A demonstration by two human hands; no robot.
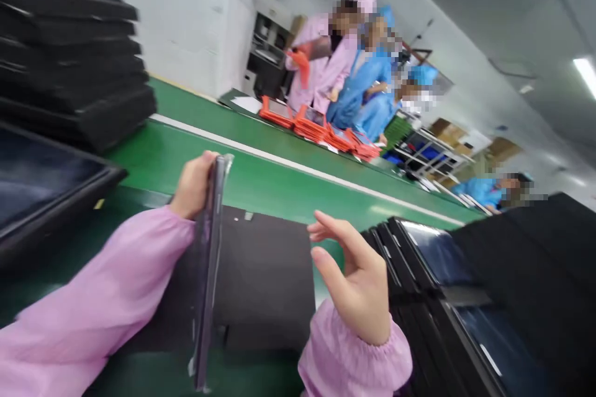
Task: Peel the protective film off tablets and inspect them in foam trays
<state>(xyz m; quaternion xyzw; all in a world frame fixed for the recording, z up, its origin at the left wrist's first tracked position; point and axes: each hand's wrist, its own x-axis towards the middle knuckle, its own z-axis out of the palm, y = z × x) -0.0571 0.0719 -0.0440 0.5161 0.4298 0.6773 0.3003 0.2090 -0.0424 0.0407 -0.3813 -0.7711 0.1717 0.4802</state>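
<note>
My left hand (194,183) grips the top end of a thin dark tablet (210,273), turned edge-on to me. Bits of clear film stick out at its upper and lower ends; both its faces are mostly out of sight. Beneath it, a flat black mat (265,279) lies on the green bench. To the right of the mat, my right hand (356,273) is raised with thumb and fingers apart, holding nothing. Nearest to that hand are dark-screened tablets (437,251) seated in black foam trays.
Black foam trays (69,56) are stacked at the left, with another tray holding a dark screen (41,167) in front. A tall black panel (535,279) stands at right. Across the green bench (261,173), people work beside orange-cased items (311,127).
</note>
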